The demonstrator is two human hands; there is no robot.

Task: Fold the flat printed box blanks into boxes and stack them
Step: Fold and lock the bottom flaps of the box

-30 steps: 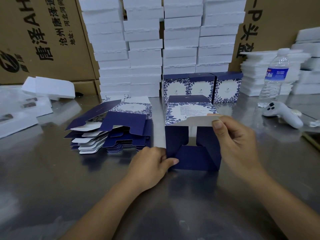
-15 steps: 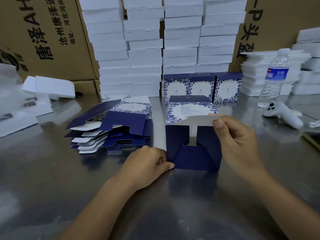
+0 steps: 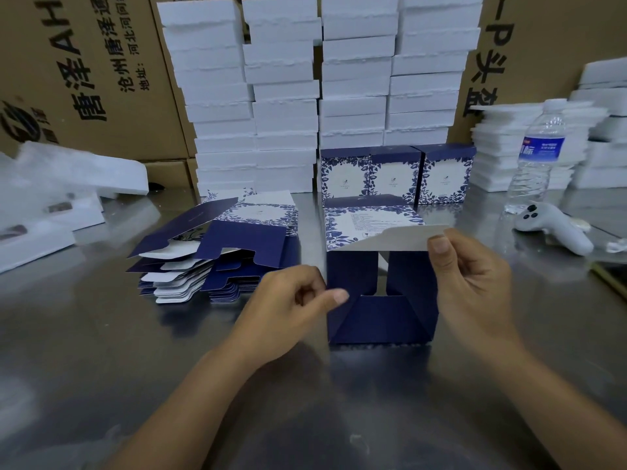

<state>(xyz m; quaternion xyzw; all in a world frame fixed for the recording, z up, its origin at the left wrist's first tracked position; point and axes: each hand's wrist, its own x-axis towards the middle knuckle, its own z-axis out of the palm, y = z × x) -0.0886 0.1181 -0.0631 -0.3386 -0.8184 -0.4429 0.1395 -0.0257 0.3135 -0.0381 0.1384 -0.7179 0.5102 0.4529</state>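
At the half-folded box (image 3: 380, 317), the right hand (image 3: 475, 286) pinches its white flap (image 3: 400, 237), and the left hand (image 3: 291, 307) pinches its left edge. Tucking the flap squarely seems best.

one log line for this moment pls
box: on table, end open | left hand: pinches its left edge | right hand: pinches white flap | flat blanks: piled left of box

Dim, cool light – soft glare on the table (image 3: 101, 351), edges bowed and blurred.
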